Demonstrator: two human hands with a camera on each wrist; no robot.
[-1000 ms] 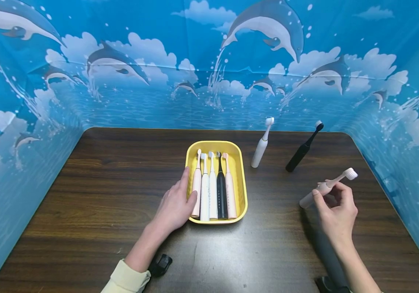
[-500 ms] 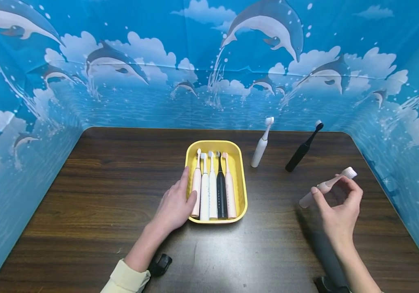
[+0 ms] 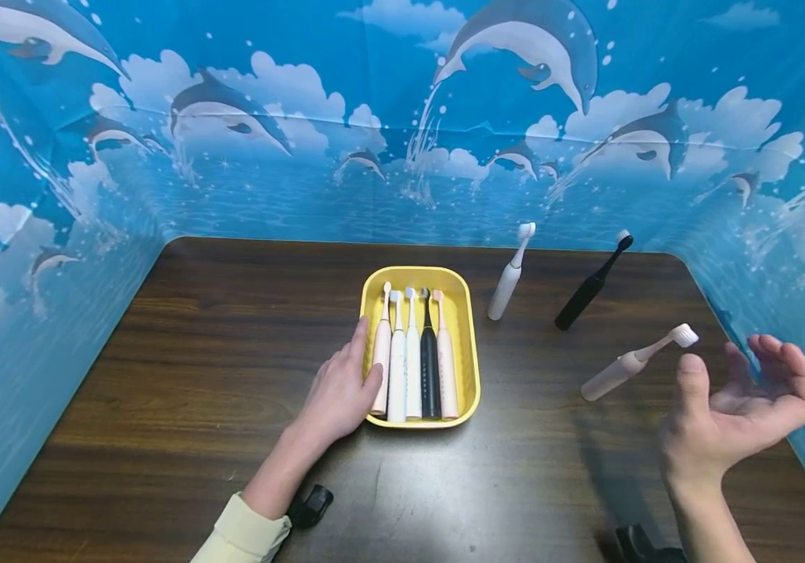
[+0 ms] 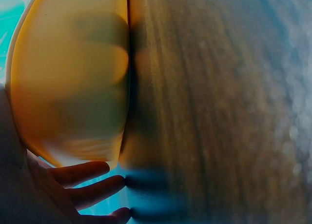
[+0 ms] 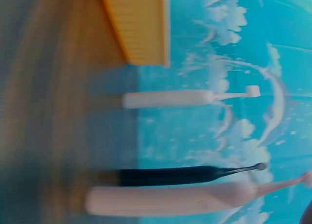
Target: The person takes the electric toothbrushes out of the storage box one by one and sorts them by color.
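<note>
My left hand (image 3: 335,391) rests against the left side of the yellow tray (image 3: 473,375), its thumb over the rim. Inside the tray several electric toothbrushes lie side by side: pink, white and a black one (image 3: 429,367). My right hand (image 3: 740,414) is off to the right, palm turned up, fingers loosely curled around nothing. Just left of it a pale pink electric toothbrush (image 3: 613,377) stands upright on the table, apart from the fingers. In the right wrist view this pink toothbrush (image 5: 170,200) is nearest the camera.
Behind the pink toothbrush, a white electric toothbrush (image 3: 505,289) and a black electric toothbrush (image 3: 581,301) stand upright on the dark wooden table (image 3: 198,352). A blue dolphin-print cloth (image 3: 303,195) walls in the back and both sides of the table.
My right hand has let go of the pink toothbrush and moved away to the right, turning palm up. The toothbrush stays standing. The left hand and tray stay put; the head view shifts slightly.
</note>
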